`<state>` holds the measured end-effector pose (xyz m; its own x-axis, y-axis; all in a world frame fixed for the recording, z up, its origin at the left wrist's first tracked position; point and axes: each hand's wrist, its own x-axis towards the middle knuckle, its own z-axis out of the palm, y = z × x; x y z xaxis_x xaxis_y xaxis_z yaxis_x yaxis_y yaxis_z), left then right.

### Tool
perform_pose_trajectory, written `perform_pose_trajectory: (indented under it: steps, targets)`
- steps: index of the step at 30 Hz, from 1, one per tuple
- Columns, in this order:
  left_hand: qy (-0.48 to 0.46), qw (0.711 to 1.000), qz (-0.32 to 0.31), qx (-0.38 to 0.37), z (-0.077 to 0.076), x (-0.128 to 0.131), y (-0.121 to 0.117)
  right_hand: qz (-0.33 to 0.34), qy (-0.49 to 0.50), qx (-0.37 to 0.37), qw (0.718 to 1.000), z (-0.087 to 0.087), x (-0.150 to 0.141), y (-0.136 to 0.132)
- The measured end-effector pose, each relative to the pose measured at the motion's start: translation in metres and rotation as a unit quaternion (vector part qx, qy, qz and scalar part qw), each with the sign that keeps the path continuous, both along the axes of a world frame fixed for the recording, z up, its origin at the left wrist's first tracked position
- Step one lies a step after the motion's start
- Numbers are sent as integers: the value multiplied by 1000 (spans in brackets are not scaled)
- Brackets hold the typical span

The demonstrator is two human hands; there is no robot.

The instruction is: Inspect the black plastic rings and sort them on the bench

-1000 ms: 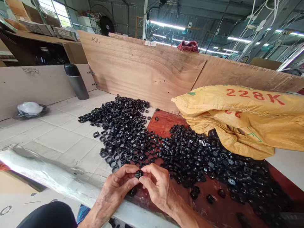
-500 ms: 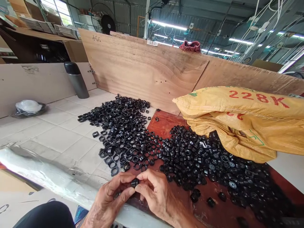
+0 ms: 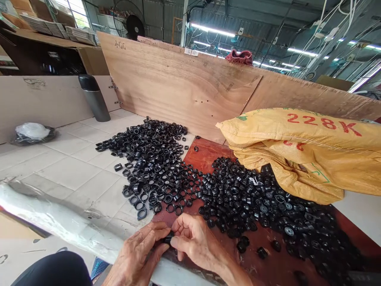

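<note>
Close to the table's front edge, my left hand (image 3: 143, 250) is closed round a small black plastic part (image 3: 168, 237), mostly covered by its fingers. My right hand (image 3: 193, 240) pinches the same part from the other side, thumb and forefinger touching it. Beyond both hands spreads a heap of black plastic rings (image 3: 157, 159), some lying singly at its near side. To the right is a second heap of black round caps (image 3: 238, 194), several of them loose on the dark red board (image 3: 222, 234).
A yellow woven sack (image 3: 297, 151) lies behind the right heap against a plywood board (image 3: 178, 83). On the white tiled surface (image 3: 71, 172) at left stand a dark flask (image 3: 94, 99) and a bagged white item (image 3: 32, 132). Clear plastic wraps the front edge (image 3: 59, 218).
Both hands have moved down and slightly left, toward the front edge, with the black part between them. The left fingers now cover more of it. The heaps look unchanged.
</note>
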<state>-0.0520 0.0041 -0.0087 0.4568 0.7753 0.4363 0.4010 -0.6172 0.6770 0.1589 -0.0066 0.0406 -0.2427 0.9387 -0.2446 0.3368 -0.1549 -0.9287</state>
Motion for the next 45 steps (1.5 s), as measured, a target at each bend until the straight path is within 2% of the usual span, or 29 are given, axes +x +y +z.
perform_pose_trajectory:
  steps: [2, 4, 7, 9, 11, 13, 15, 19, 22, 25, 27, 30, 32, 35, 37, 39, 42, 45]
  targets:
    - [42, 998, -40, 13, 12, 2, -1, -23, -89, 70, 993, 6, 14, 5]
    - [72, 994, -77, 19, 23, 4, 0, -60, -173, 154, 971, 11, 30, 12]
    - [98, 990, -105, 7, 31, 12, 2, -75, -242, 223, 941, 11, 47, 23]
    - [91, 992, -90, -12, 29, 19, 6, -64, -265, 270, 923, 5, 50, 27]
    - [73, 996, -43, -31, 23, 26, 12, -26, -286, 305, 908, -3, 46, 30]
    - [67, 997, 14, -40, 17, 33, 20, 14, -313, 317, 895, -11, 40, 30]
    - [88, 994, 45, -40, 12, 38, 29, 28, -346, 318, 882, -17, 35, 30]
    - [145, 989, 36, -7, 12, 47, 42, -8, -381, 295, 876, -20, 35, 30]
    - [157, 987, 38, 21, 15, 50, 43, -16, -389, 280, 878, -19, 37, 29]
    - [131, 990, 19, 48, 15, 48, 38, -48, -343, 295, 891, -16, 36, 29]
    - [104, 993, 10, 58, 15, 47, 36, -85, -249, 298, 918, -13, 34, 28]
    - [73, 996, 31, 44, 15, 46, 33, -96, -84, 232, 964, -5, 27, 25]
    - [43, 998, 54, 13, 16, 46, 33, -83, -19, 184, 979, -1, 22, 22]
    - [-40, 993, 68, -93, 19, 47, 33, -75, 0, 174, 982, -1, 17, 18]
    - [-98, 977, 62, -178, 21, 46, 33, -84, -1, 178, 980, -4, 16, 17]
    - [-139, 961, 57, -233, 23, 45, 34, -99, 2, 177, 979, -9, 17, 17]
    - [-182, 945, 40, -268, 24, 43, 36, -106, 11, 182, 977, -14, 17, 18]
    - [-219, 942, 15, -252, 22, 41, 37, -111, 35, 186, 976, -15, 16, 18]
